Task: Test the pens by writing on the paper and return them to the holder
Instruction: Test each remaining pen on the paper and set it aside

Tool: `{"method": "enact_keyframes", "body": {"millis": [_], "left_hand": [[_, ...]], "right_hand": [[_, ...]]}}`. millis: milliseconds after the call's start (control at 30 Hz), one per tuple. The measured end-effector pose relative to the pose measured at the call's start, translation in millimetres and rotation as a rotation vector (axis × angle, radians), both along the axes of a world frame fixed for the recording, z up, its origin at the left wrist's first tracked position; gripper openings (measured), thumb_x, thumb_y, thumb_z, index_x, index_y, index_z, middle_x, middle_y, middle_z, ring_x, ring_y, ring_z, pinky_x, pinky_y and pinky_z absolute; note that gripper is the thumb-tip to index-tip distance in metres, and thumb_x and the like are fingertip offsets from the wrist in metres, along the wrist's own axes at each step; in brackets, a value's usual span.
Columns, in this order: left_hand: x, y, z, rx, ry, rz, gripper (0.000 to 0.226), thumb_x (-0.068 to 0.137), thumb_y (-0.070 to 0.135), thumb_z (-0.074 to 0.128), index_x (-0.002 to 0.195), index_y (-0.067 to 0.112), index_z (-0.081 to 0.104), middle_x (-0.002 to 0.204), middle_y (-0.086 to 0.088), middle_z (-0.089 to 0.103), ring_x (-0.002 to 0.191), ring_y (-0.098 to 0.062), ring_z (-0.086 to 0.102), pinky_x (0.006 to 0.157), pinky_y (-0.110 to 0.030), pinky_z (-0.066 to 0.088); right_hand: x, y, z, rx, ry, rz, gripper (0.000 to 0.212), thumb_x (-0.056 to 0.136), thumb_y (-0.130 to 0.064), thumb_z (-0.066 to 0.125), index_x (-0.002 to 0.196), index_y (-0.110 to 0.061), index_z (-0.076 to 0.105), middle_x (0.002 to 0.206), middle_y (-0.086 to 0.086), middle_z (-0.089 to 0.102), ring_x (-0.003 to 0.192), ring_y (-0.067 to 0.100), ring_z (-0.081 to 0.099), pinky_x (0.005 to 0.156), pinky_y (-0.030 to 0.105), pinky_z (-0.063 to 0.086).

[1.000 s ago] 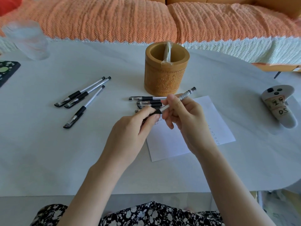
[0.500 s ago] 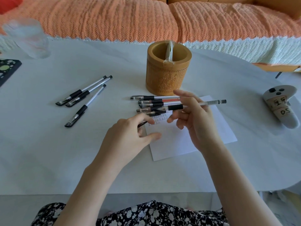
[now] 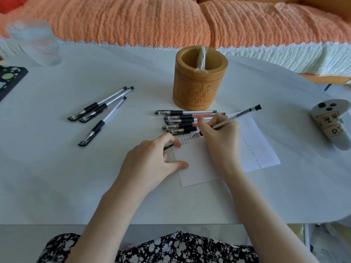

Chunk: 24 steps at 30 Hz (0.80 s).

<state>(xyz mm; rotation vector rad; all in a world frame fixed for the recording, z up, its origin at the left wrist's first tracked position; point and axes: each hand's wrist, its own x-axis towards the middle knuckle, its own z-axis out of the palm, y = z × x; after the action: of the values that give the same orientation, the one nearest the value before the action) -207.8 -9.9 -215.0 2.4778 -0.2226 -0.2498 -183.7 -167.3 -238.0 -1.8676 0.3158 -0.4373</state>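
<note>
My right hand [image 3: 221, 141] grips an uncapped clear pen [image 3: 237, 115], its tip down on the top left of the white paper [image 3: 197, 166], where rows of small marks are written. My left hand [image 3: 152, 164] rests on the paper's left edge and holds a black pen cap [image 3: 168, 147] under its fingers. Several capped pens [image 3: 182, 121] lie in a row just beyond the paper. Three more pens [image 3: 98, 109] lie to the left. The carved bamboo holder [image 3: 199, 86] stands behind the row, holding only a wrapped item.
A clear glass [image 3: 36, 42] stands at the far left, with a dark patterned object [image 3: 9, 80] at the left edge. A grey controller [image 3: 332, 122] lies at the right. An orange-covered sofa [image 3: 171, 19] borders the table's far side.
My hands pulled the cap off the pen. My right hand turned the pen and lowered its tip to the paper. My left hand dropped onto the paper's edge with the cap.
</note>
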Motion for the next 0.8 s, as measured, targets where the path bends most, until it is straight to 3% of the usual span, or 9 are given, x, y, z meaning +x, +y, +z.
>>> {"method": "enact_keyframes", "body": {"millis": [200, 467, 633, 800], "left_hand": [[0.2, 0.0, -0.2, 0.007, 0.009, 0.012, 0.036, 0.066, 0.051, 0.075, 0.094, 0.040, 0.054, 0.054, 0.008, 0.043, 0.053, -0.005, 0.045, 0.053, -0.023, 0.035], [0.2, -0.8, 0.5, 0.028, 0.005, 0.004, 0.036, 0.068, 0.050, 0.074, 0.095, 0.039, 0.053, 0.055, 0.007, 0.045, 0.052, -0.006, 0.045, 0.054, -0.022, 0.036], [0.1, -0.6, 1.0, 0.035, 0.002, 0.001, 0.038, 0.068, 0.051, 0.074, 0.098, 0.038, 0.054, 0.062, 0.006, 0.052, 0.065, -0.007, 0.055, 0.061, -0.021, 0.041], [1.1, -1.5, 0.5, 0.037, 0.012, 0.006, 0.038, 0.067, 0.051, 0.074, 0.097, 0.039, 0.053, 0.059, 0.008, 0.048, 0.058, -0.005, 0.049, 0.058, -0.022, 0.037]], "right_hand": [[0.6, 1.4, -5.1, -0.041, -0.035, -0.019, 0.038, 0.077, -0.006, 0.060, 0.051, -0.015, 0.034, 0.045, -0.006, 0.031, 0.051, 0.006, 0.029, 0.046, 0.018, 0.024], [0.9, 1.4, -7.8, -0.063, -0.050, -0.003, 0.037, 0.078, -0.008, 0.059, 0.051, -0.015, 0.035, 0.044, -0.007, 0.032, 0.049, 0.007, 0.028, 0.045, 0.019, 0.024], [2.3, 1.4, -8.8, -0.063, -0.058, -0.006, 0.036, 0.078, -0.009, 0.059, 0.051, -0.014, 0.036, 0.043, -0.009, 0.032, 0.049, 0.006, 0.029, 0.046, 0.019, 0.025], [2.0, 2.0, -8.5, -0.083, -0.062, -0.001, 0.033, 0.078, -0.009, 0.060, 0.052, -0.012, 0.039, 0.045, -0.006, 0.035, 0.050, 0.006, 0.031, 0.047, 0.019, 0.027]]}}
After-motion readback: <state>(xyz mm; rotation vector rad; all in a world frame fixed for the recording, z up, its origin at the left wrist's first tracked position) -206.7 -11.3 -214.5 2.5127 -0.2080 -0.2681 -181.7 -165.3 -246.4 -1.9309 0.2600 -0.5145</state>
